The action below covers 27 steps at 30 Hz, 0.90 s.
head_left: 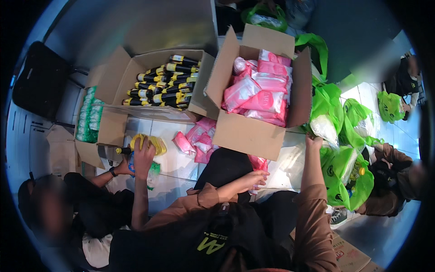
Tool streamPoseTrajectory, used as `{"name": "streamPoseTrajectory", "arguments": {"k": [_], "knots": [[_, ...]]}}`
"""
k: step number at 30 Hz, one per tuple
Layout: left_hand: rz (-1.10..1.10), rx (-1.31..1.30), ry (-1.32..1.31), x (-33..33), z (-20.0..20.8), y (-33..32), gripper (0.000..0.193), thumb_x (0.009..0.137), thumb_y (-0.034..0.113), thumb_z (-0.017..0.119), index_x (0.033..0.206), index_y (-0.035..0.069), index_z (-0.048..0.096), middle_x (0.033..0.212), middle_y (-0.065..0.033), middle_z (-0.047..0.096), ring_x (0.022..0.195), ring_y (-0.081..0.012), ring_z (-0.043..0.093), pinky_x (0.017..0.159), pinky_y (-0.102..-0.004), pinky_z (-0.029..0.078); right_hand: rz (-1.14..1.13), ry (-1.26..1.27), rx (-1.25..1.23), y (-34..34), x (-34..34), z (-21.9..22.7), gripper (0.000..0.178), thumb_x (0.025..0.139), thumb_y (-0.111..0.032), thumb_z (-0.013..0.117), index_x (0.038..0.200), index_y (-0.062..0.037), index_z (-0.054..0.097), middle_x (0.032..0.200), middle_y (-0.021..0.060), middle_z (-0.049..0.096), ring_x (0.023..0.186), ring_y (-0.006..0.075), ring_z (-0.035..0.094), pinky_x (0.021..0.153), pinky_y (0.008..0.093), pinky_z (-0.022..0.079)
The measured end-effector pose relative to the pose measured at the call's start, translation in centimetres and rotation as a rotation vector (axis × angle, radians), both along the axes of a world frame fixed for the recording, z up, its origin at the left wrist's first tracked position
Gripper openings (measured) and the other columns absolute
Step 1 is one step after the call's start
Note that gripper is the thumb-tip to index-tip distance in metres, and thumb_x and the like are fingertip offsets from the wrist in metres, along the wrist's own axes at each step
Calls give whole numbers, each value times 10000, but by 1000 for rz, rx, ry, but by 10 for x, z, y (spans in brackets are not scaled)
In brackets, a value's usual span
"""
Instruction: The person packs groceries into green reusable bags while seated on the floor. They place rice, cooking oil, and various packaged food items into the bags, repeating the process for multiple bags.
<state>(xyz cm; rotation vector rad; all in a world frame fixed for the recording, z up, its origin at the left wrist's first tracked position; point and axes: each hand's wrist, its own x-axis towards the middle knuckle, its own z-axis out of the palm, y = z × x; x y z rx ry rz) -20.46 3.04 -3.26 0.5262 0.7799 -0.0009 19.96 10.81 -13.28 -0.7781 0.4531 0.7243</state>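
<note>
My left hand (252, 180) is closed around a pink and white plastic packet (258, 162), held low by my bent knee. Part of the packet is hidden by the fingers. Stretched forward, my right hand (313, 142) pinches the edge of a green plastic bag (327, 97) with a clear bag of white contents (324, 128) in it. Between my hands and beyond them stands an open cardboard box (249, 138) full of pink and white packets (267, 100). More pink packets (199, 138) lie in a pile on the floor to its left.
Dark bottles with yellow labels (163, 81) fill another carton (156, 113); green-white packs (89, 115) are in a third. At left, a co-worker's hands (143, 158) hold a bottle near yellow packs (156, 143). More green bags (346, 179) and other people (389, 170) are at right.
</note>
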Motion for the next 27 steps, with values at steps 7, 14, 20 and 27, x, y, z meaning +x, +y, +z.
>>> {"name": "streamPoseTrajectory", "arguments": {"k": [7,14,20,27], "knots": [[1,-41,-65,17,2,-3,340,966,145,512,1304,114,531,1207,-49,549,1117,-174,547,862,-305,465,-143,-439,-224,-44,-16,-38,203,906,-216,670,1085,-149,602,1003,22,639,856,167,606,682,357,530],[-92,261,-12,14,25,3,286,989,158,489,1262,85,533,1040,-23,574,943,-122,583,815,-258,473,-132,-314,-138,-102,-179,34,528,918,-139,669,1371,-97,402,1309,93,550,1123,255,601,870,407,553],[-156,631,-318,65,90,-23,236,969,175,536,1134,14,590,1020,-30,596,886,-143,595,802,-264,480,198,2,-32,-211,-284,102,283,1004,-170,520,1262,-54,501,1133,79,609,1002,178,616,822,320,529],[-934,1556,345,140,74,9,259,898,102,564,1126,120,683,1550,-170,312,1421,-435,270,934,-615,415,1411,-598,308,-275,-279,219,328,1026,-196,514,1293,-15,576,1152,77,653,1126,165,601,984,318,480]]}}
